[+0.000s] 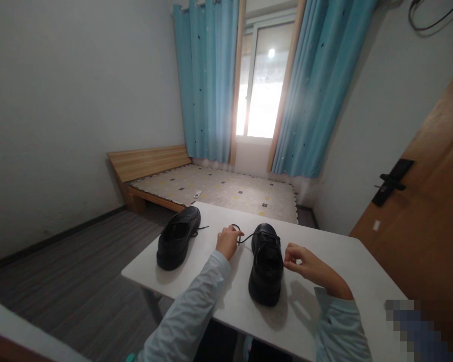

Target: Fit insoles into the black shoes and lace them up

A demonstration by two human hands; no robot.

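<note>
A black lace-up shoe [265, 266] stands on the white table in front of me, toe pointing away. To its left, my left hand [227, 241] pinches a black shoelace [246, 238] that runs across from the shoe's front and loops at my fingertips. My right hand [298, 259] is beside the shoe's right side, thumb and fingers pressed together; what they hold, if anything, is too small to make out. Another black shoe [178, 239] stands at the table's left, its lace end lying out to the right.
The white table [332, 251] has its front edge close to me. Beyond it is a low wooden bed with a patterned mattress [226, 188], a small white object [198, 194] lying on it. Blue curtains [207, 85] flank the window. A wooden door [419, 201] stands at right.
</note>
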